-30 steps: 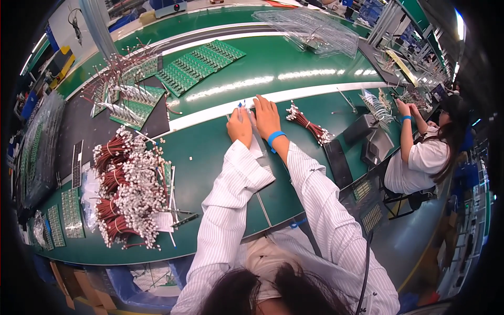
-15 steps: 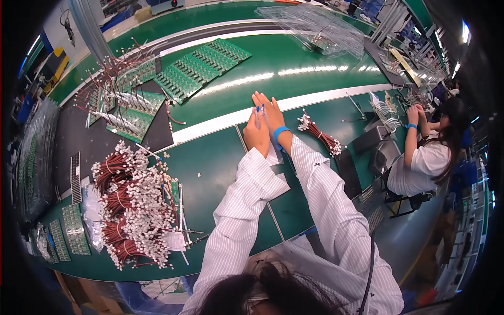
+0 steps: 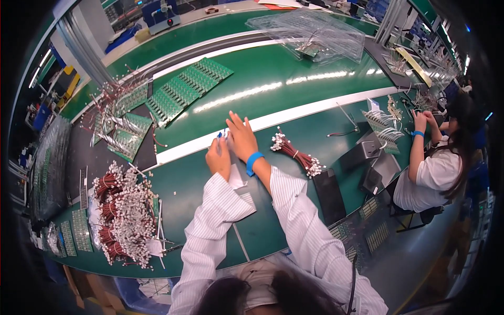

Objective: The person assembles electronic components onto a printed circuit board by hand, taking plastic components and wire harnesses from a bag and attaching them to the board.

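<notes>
My left hand [image 3: 218,160] is closed, with a small blue-and-white piece [image 3: 220,135] at its fingertips; its kind is too small to make out. Close beside it on the right, my right hand [image 3: 243,142] has its fingers stretched out, palm down, near the white strip along the bench. A bit of blue also shows by the right thumb, which is partly hidden. Under the wrists lies a white sheet [image 3: 238,176]. To the right of my right hand rests a tied bundle of brown wires with white connectors [image 3: 296,152].
A large heap of bundled connector wires [image 3: 128,218] covers the left bench. Green circuit boards [image 3: 186,90] lie beyond the white strip, with wired boards [image 3: 123,131] at left. A black flat case [image 3: 329,196] sits at right, near a seated co-worker [image 3: 428,168].
The view has shifted, so the bench appears moved. Both hands stay close together, now slightly more apart at the fingertips. The right fingers remain stretched out.
</notes>
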Tool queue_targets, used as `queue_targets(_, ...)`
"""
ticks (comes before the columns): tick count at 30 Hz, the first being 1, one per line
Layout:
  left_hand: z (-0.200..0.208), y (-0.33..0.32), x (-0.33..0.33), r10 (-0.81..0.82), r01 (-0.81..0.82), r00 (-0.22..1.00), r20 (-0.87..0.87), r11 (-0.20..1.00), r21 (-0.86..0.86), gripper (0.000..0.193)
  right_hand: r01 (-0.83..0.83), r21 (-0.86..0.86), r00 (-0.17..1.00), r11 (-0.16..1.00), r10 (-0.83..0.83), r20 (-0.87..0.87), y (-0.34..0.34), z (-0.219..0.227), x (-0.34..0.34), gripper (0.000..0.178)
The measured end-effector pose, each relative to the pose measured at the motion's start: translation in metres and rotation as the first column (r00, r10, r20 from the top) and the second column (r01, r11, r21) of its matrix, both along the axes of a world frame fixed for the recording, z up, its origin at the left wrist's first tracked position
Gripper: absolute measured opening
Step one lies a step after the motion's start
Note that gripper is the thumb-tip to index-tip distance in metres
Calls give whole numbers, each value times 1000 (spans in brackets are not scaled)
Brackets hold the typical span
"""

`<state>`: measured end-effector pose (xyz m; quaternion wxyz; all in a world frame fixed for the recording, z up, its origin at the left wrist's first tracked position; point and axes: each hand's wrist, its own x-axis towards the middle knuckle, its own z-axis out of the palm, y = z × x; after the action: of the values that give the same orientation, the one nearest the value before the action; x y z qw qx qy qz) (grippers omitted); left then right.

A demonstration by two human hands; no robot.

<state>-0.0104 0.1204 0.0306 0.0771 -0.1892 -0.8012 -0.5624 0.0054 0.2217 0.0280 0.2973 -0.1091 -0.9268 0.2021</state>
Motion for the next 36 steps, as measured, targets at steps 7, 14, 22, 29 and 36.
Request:
queue_targets(7,15,-16,-15,96,-186,944,-317,945,-267,33,-546,-737,760,-399,133,-636,-9,13,45,45)
queue_targets(14,50,-13,-15,-149,157,939,-311,988,1,39,-409,-462,660,-787,94,-745,-10,54,58,63)
queue_targets(22,149,-48,43,-663,463,749,-18,503,730,29,-321,-300,476,-898,121,-871,-59,148,75,69)
queue_targets(29,177,-90,70,-500,482,842,-201,533,695,12,-415,-588,430,-695,420,-799,-93,188,94,51)
queue_targets(36,193,-90,89,-514,497,824,-239,453,740,14,-447,-437,377,-780,279,-883,-101,187,113,54)
